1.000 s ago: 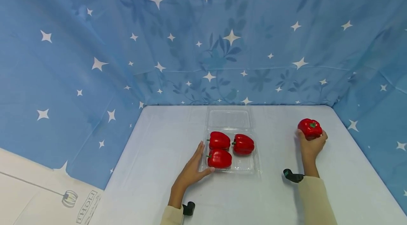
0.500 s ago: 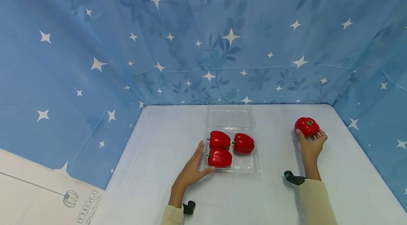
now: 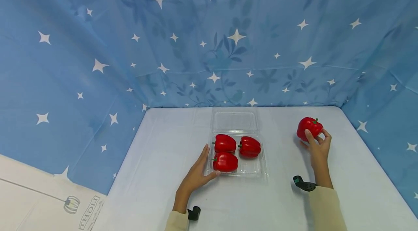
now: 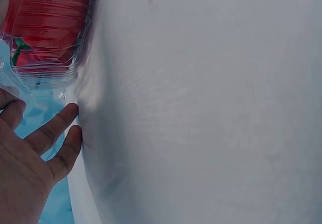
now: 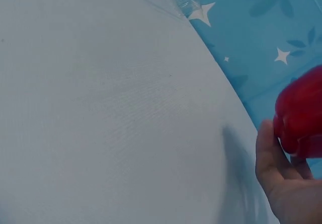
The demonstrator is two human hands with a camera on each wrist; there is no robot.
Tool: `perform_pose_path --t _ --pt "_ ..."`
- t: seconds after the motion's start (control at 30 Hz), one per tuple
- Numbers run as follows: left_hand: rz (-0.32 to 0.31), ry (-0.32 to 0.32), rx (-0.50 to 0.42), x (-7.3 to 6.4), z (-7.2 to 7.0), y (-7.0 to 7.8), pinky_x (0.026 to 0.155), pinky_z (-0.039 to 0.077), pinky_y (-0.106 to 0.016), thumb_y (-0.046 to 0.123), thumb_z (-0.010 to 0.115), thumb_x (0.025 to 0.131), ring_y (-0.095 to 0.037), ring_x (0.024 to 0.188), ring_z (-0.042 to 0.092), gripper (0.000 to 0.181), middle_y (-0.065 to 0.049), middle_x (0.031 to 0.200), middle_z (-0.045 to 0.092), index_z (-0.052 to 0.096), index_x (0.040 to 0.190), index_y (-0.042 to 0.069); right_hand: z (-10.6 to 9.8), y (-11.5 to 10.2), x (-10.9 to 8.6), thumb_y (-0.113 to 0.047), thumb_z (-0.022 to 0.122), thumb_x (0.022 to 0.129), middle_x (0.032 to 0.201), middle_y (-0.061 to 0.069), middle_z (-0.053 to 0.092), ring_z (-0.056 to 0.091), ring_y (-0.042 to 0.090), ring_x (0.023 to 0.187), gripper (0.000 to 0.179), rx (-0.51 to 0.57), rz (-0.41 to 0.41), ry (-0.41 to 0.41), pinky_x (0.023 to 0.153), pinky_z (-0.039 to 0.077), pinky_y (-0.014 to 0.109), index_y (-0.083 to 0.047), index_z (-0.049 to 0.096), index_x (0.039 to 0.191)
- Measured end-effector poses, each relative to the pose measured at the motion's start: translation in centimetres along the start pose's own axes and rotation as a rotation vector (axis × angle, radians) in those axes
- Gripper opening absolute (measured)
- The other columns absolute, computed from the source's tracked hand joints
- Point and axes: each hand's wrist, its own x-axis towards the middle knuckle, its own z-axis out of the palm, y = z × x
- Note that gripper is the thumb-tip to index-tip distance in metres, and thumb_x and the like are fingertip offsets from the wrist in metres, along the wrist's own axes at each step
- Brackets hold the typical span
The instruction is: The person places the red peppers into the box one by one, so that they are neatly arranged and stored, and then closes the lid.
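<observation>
White counter (image 3: 282, 202) stretches between the clear plastic hinged box (image 3: 249, 169) and the right edge; toward that edge, the right hand (image 3: 319, 148) grips a glossy red bell pepper (image 3: 306, 126) in its fingers. The left hand (image 3: 196, 176), fingers spread, lies at the box's near-left corner.

Blue star-print cloth (image 3: 192, 57) behind, beside white table (image 3: 156, 158); cream section (image 3: 36, 209) lower left.

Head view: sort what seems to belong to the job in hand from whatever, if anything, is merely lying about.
Seemingly part of the job:
Red pepper, held by the right hand
Three other peppers inside the open clear container
Left hand, beside the container

Setting or worn gear; nothing looks stray:
White table
Blue starry cloth
Black wrist devices
</observation>
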Motion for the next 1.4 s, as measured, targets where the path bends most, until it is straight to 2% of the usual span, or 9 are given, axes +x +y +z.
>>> perform_pose_path --t 0.1,0.23,0.33,0.5,0.63,0.83,1.03,1.17,1.4 --pt "0.005 0.003 0.001 0.1 0.1 -0.2 0.112 0.035 -0.055 0.067 0.063 0.082 -0.023 0.152 0.017 0.103 0.01 0.165 0.007 0.009 0.159 0.025 -0.2 0.1 -0.3 -0.024 0.066 0.093 0.153 -0.004 0.023 0.035 0.012 0.131 0.074 0.096 0.013 -0.097 0.067 0.059 0.022 -0.036 0.014 0.145" --pt "0.008 0.007 0.001 0.1 0.1 -0.3 0.113 0.034 -0.053 0.068 0.062 0.081 -0.021 0.152 0.016 0.103 0.013 0.165 0.006 0.009 0.159 0.026 -0.4 0.4 -0.4 -0.014 0.058 0.097 0.15 -0.005 0.021 0.059 0.001 0.108 0.068 0.215 -0.002 -0.249 0.07 0.061 0.028 -0.037 0.011 0.14" --pt "0.017 0.009 0.003 0.1 0.2 -0.4 0.113 0.035 -0.053 0.067 0.062 0.082 -0.022 0.152 0.017 0.102 0.011 0.165 0.007 0.009 0.159 0.026 -0.4 0.6 -0.4 -0.01 0.055 0.098 0.145 -0.007 0.026 0.072 0.01 0.094 0.067 0.251 -0.017 -0.328 0.071 0.061 0.031 -0.037 0.011 0.139" --pt "0.021 0.009 -0.001 0.0 0.1 -0.2 0.112 0.035 -0.055 0.065 0.063 0.083 -0.025 0.152 0.017 0.101 0.008 0.165 0.008 0.01 0.159 0.025 0.0 0.7 -0.7 -0.013 0.053 0.099 0.134 -0.01 0.035 0.072 0.009 0.09 0.062 0.211 -0.039 -0.374 0.068 0.06 0.027 -0.036 0.012 0.14" --pt "0.017 0.008 -0.015 0.0 0.1 0.0 0.111 0.035 -0.056 0.065 0.063 0.082 -0.026 0.152 0.017 0.101 0.008 0.165 0.008 0.01 0.159 0.025 0.4 0.5 -1.0 -0.018 0.051 0.1 0.133 -0.01 0.039 0.072 0.011 0.088 0.056 0.19 -0.083 -0.395 0.068 0.06 0.025 -0.033 0.014 0.139" --pt "0.011 0.005 -0.019 0.0 0.0 0.1 0.111 0.036 -0.056 0.066 0.063 0.082 -0.025 0.152 0.018 0.101 0.008 0.165 0.008 0.009 0.158 0.026 1.0 0.1 -1.5 -0.009 0.049 0.1 0.138 -0.008 0.037 0.072 0.013 0.095 0.059 0.213 -0.127 -0.46 0.072 0.06 0.029 -0.032 0.016 0.143" --pt "0.001 0.001 -0.004 0.0 0.1 -0.1 0.111 0.036 -0.054 0.067 0.063 0.082 -0.024 0.152 0.017 0.102 0.01 0.165 0.007 0.008 0.158 0.027 1.7 0.3 -2.1 -0.001 0.048 0.099 0.14 -0.007 0.036 0.064 0.009 0.108 0.066 0.182 -0.151 -0.516 0.075 0.06 0.031 -0.034 0.018 0.148" --pt "-0.008 0.0 -0.004 0.0 0.1 -0.2 0.112 0.035 -0.054 0.067 0.063 0.081 -0.022 0.152 0.016 0.103 0.012 0.165 0.006 0.008 0.158 0.027 2.3 0.3 -2.5 0.0 0.046 0.099 0.141 -0.007 0.036 0.061 0.008 0.112 0.068 0.158 -0.184 -0.538 0.078 0.06 0.029 -0.034 0.019 0.151" --pt "-0.001 0.0 -0.008 0.1 0.1 -0.2 0.113 0.035 -0.054 0.067 0.063 0.081 -0.022 0.152 0.016 0.103 0.011 0.165 0.007 0.009 0.159 0.026 3.1 0.2 -3.7 -0.012 0.047 0.102 0.139 -0.009 0.04 0.062 0.005 0.109 0.063 -0.014 -0.273 -0.566 0.079 0.058 0.021 -0.031 0.018 0.155"
